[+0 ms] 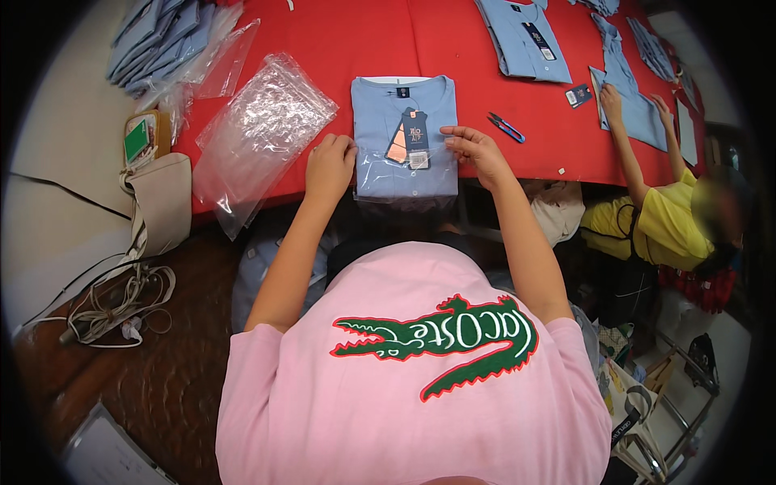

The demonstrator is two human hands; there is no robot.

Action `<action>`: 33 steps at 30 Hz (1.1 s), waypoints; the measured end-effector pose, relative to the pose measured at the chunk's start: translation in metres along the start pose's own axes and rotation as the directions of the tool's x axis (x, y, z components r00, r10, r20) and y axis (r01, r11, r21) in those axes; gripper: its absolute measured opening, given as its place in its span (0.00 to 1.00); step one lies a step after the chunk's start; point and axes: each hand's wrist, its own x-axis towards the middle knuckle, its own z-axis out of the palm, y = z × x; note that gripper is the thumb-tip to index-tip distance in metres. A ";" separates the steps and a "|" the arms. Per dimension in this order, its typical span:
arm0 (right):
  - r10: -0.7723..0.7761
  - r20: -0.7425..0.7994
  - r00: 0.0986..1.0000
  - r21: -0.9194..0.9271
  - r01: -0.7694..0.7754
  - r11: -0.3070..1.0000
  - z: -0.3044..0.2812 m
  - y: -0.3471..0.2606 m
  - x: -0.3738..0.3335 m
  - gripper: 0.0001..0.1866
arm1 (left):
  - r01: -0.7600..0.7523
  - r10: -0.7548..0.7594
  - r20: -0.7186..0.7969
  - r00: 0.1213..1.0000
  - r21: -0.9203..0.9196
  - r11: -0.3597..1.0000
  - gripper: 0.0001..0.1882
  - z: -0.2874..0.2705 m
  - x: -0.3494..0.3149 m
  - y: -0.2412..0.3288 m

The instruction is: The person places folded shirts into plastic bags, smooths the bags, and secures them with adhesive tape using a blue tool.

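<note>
In front of me on the red-covered table lies a folded light blue shirt [380, 105], collar end away from me. Dark hang tags [415, 133] and an orange-and-white tag lie on its front. A clear plastic bag [384, 179] covers the shirt's near half, its mouth crossing just below the tags. At the bag's left edge my left hand [330, 168] is closed, fingers bent. On the opposite edge my right hand [478, 155] pinches the bag's side between thumb and fingers, with the index finger near the shirt's edge.
Clear bags [267, 129] are piled to the left. Folded blue garments [162, 40] are stacked far left. Blue-handled thread snips [507, 127] and another folded shirt [525, 44] lie to the right. A co-worker in yellow [667, 222] handles a blue garment [638, 117]. Cables [133, 299] hang at left.
</note>
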 end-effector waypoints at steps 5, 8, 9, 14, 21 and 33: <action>0.028 -0.043 0.999 -0.034 -0.030 0.999 0.001 0.009 0.004 0.17 | 0.019 -0.019 0.001 1.000 -0.045 0.999 0.07 -0.003 -0.005 0.000; -0.337 -0.251 0.907 0.013 0.352 0.936 0.002 0.035 0.015 0.13 | 0.048 -0.048 -0.007 0.999 -0.062 0.997 0.07 0.000 -0.004 0.005; -0.387 -0.279 0.879 0.000 0.403 0.915 0.004 0.040 0.019 0.13 | 0.054 -0.056 -0.014 0.998 -0.072 0.996 0.06 0.003 -0.004 0.007; -0.333 -0.335 0.881 0.185 0.408 0.894 0.012 0.035 0.021 0.12 | 0.115 -0.117 -0.012 0.993 -0.122 0.986 0.07 0.011 -0.003 0.011; -0.043 -0.178 0.983 -0.065 0.032 0.997 -0.005 -0.001 -0.004 0.17 | 0.090 -0.085 0.046 0.995 -0.123 0.988 0.08 0.001 0.000 0.009; 0.174 0.331 0.927 -0.019 -0.178 0.984 -0.025 0.013 -0.040 0.10 | 0.040 -0.034 0.103 0.994 -0.064 0.997 0.07 -0.002 -0.009 0.020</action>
